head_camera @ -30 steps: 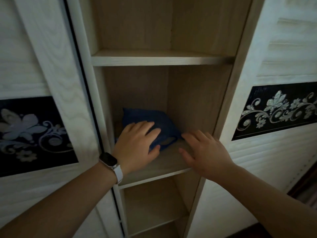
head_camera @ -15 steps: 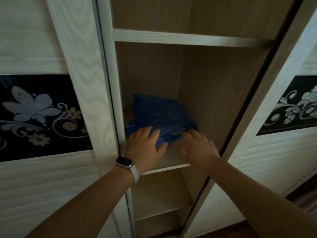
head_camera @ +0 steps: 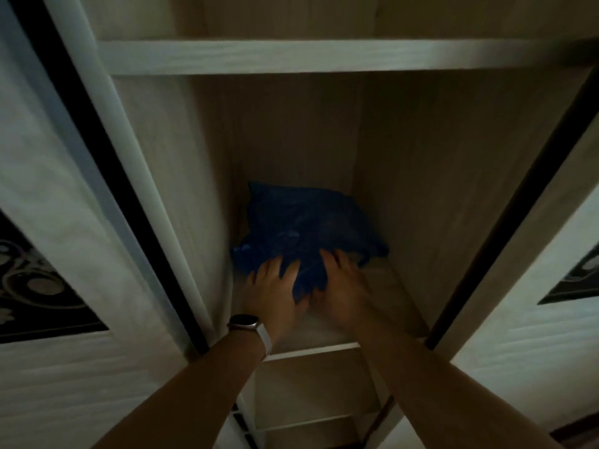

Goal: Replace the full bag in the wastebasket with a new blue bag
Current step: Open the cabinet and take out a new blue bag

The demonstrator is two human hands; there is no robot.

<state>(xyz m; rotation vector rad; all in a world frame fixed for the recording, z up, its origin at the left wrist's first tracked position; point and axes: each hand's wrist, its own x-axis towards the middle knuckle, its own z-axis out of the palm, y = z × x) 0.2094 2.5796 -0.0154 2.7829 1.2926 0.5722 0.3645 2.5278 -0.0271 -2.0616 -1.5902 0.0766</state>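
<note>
both arms reach into cupboard; left hand (head_camera: 274, 288) and right hand (head_camera: 343, 286) side by side, fingers spread flat on one blue bag bundle (head_camera: 304, 222) on shelf (head_camera: 382, 306).

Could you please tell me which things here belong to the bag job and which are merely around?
Job: blue bags, left hand, right hand, both on the bags.
Around: shelf, watch, cupboard doors.

One blue bag (head_camera: 308, 228) at 12 o'clock, two hands, left hand (head_camera: 274, 291) and right hand (head_camera: 343, 286), one watch (head_camera: 244, 320) at 7 o'clock, three shelves.
</note>
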